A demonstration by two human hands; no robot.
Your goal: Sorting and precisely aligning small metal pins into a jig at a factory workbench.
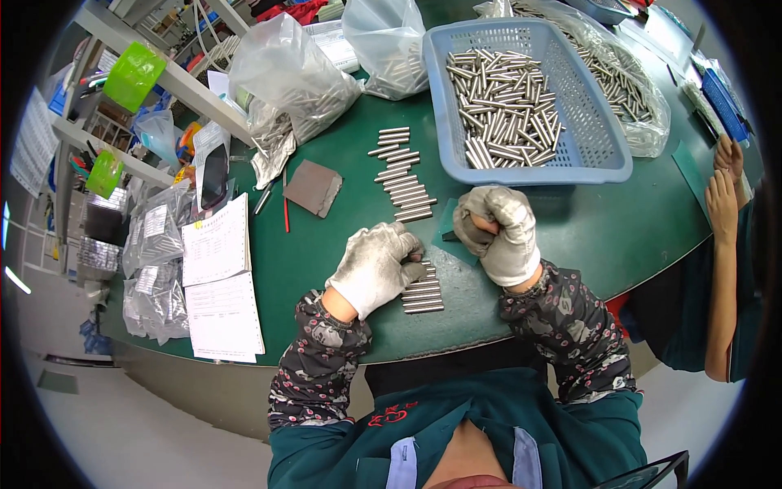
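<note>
My left hand (376, 265), in a worn white glove, is closed, its thumb and fingertips at the top of a short column of steel pins (423, 298) lying side by side on the green tabletop. Beyond it, a second, staggered column of steel pins (404, 181) runs away from me. My right hand (499, 235), gloved too with some bare fingertips, makes a fist around a slim dark thing; only its dark tip (450, 237) sticks out, and its kind is hidden. Under that fist lies a small green sheet (459, 245).
A blue plastic basket (533, 176) heaped with steel pins stands at the back, beside plastic bags (297, 77) of pins. On the left are a brown abrasive sheet (313, 188), a red stick (286, 204), and papers (220, 281). Another person's hands (724, 191) are at far right.
</note>
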